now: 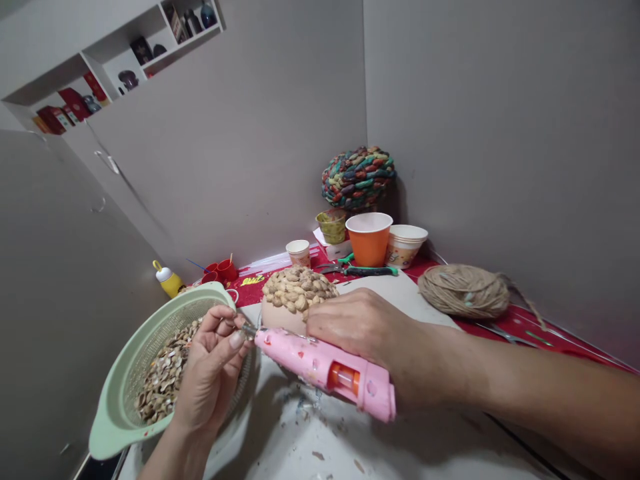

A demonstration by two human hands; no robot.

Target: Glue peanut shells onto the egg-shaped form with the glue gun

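A pink hot glue gun (pixel 310 360) with small heart and gem decorations is gripped in my right hand (pixel 365 327), its nozzle pointing left. At the nozzle tip, my left hand (pixel 215 353) is closed in a pinch; what lies between the fingertips is too small and hidden to name. Just behind the glue gun sits a pale rounded form (pixel 285 320), its top covered with rows of tan nut shells (pixel 300 290). My right hand partly covers its right side. Beside my left hand stands a light green colander (pixel 113 400) holding many loose shells (pixel 163 380).
A ball of twine (pixel 463 291) lies at right, with pliers (pixel 370 271) near an orange cup (pixel 370 240) and stacked paper cups (pixel 407 245). Behind them rests a multicoloured shell-covered ball (pixel 359 177). Shell scraps litter the white sheet (pixel 280 433). Red cups (pixel 227 270) stand at left.
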